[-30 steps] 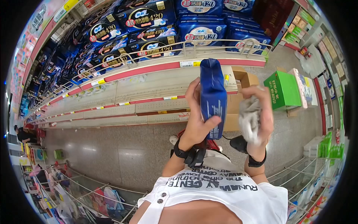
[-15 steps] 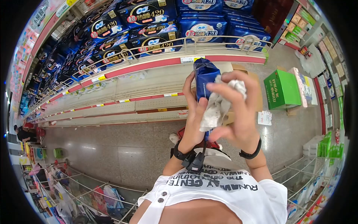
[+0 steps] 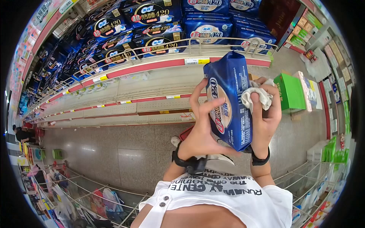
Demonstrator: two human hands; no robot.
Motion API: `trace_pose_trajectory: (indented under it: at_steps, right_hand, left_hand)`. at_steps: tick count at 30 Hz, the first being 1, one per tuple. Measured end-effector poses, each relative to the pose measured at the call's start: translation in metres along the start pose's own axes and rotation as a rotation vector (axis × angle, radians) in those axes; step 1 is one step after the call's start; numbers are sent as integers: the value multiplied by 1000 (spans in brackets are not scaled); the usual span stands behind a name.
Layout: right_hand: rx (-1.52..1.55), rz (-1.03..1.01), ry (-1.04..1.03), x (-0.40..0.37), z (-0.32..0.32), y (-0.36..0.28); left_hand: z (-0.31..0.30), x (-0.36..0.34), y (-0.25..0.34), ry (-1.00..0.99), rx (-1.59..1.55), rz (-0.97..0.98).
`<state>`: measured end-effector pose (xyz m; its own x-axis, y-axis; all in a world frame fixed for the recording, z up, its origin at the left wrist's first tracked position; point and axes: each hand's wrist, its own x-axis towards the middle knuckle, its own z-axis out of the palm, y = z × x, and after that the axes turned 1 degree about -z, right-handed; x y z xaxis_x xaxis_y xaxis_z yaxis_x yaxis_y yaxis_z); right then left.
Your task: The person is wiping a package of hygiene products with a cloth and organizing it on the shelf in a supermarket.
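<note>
Here, the left hand is curled around a blue pack, thumb across its printed front and fingers spread behind its left edge, so the pack stands tilted in mid-air in front of the chest. The right hand is closed on a crumpled white cloth, which is bunched against the pack's upper right edge; the hand's fingers also press that side of the pack. The pack hides the right hand's palm and part of what lies beyond it. A black strap with a small device sits on the left wrist, and a black band on the right. Far behind the hands, a top shelf with a wire rail is packed with matching blue packs, and a price tag is on its red front edge. The lower shelves below it are bare boards. To the right, a green carton rests on the grey tiled floor, just beyond the right hand. Under the hands, a red object and a shoe show only partly. Wire racks of mixed goods are near, at the left and right. Another person is far off at the left.
</note>
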<state>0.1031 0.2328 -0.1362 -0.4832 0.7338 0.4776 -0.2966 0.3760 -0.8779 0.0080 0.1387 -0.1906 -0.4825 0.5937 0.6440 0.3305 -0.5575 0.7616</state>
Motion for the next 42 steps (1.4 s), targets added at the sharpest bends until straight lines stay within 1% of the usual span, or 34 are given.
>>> trace_pose_trajectory:
  at_steps: [1, 2, 3, 4, 5, 7, 8, 9, 10, 11, 13, 14, 15, 17, 18, 19, 21, 22, 23, 25, 27, 29, 30, 31, 33, 34, 36, 37, 39, 41, 42]
  right_hand:
    - [21, 36, 3, -1, 1, -1]
    - [-17, -17, 4, -2, 1, 0]
    - [-18, -19, 6, -3, 2, 0]
    - [-34, -53, 10, -4, 3, 1]
    - [-51, -88, 14, -5, 3, 1]
    - [-47, -88, 18, -7, 2, 2]
    - [7, -87, -12, -9, 0, 1]
    - [61, -87, -43, -10, -1, 0]
    - [-22, -122, -76, -11, -4, 3]
    - [-21, -123, -78, -12, -5, 3]
    - [-2, -233, -165, -15, -6, 2]
    - [18, -236, -162, -19, -8, 1]
    - [22, -235, -163, -21, -7, -2]
    - [220, -254, -74, -25, -6, -8]
    - [206, -280, -32, -25, -10, -7]
    - [207, -274, -34, -25, -18, -6]
    - [-46, -373, -20, -22, -36, -6]
    - [-168, -452, 17, -19, -40, -9]
    - [-169, -451, 18, -16, -43, -11]
    - [-242, -484, 188, -13, -48, -13]
    - [-201, -481, 211, -11, -55, -13]
    - [-290, -430, 292, -10, -61, -13]
    - [-294, -441, 253, -10, -60, -14]
    - [-298, -440, 256, -9, -57, -15]
    - [-403, -430, 396, -7, -50, -18]
    - [-405, -429, 397, -5, -44, -21]
    - [-280, -612, 361, -3, -34, -27]
    - [-280, -611, 362, -8, -34, -25]
    - [-129, -617, 212, -26, -34, -24]
    - [22, -636, -72, -39, -25, -30]
    - [-92, -728, -75, -37, -13, -34]
  left_hand:
    - [7, -3, -7, -2, -3, -2]
    - [11, -9, -20, 83, 142, 65]
    - [12, -12, -27, 169, 287, 132]
    - [13, -14, -29, 245, 405, 140]
    - [12, -15, -29, 245, 401, 143]
    - [6, -11, -18, 254, 448, 94]
    - [4, -4, -7, 262, 475, 112]
    - [-1, 1, -6, 252, 403, 144]
    - [-6, -2, -4, 224, 303, 54]
    - [-9, -6, -2, 194, 204, -36]
    - [-12, -16, -7, 322, -114, -133]
    - [-16, -11, -10, 294, -151, -35]
    - [-21, -11, -10, 295, -147, -35]
    - [-29, -13, -8, 175, 64, -29]
    - [-30, -14, -10, 174, 101, -47]
    - [-30, -12, -9, 176, 103, -52]
    - [-31, -6, -5, 85, 2, 78]
    - [-28, -9, -10, 149, -146, 35]
    - [-31, -8, -14, 148, -147, 34]
    - [-38, -3, -22, 19, -284, 169]
    - [-39, -6, -22, 32, -299, 134]
    - [-39, -5, -20, 40, -325, 176]
    - [-40, -6, -21, 31, -279, 186]
    - [-41, -6, -20, 28, -283, 185]
    - [-40, -4, -17, 6, -327, 206]
    - [-38, -4, -16, 9, -359, 209]
    - [-36, -3, -15, 6, -373, 226]
    - [-35, -1, -14, 3, -385, 245]
    - [-27, -3, -10, 20, -411, 223]
    - [-21, -3, -9, 59, -540, 195]
    - [-21, -1, -11, 36, -498, 235]
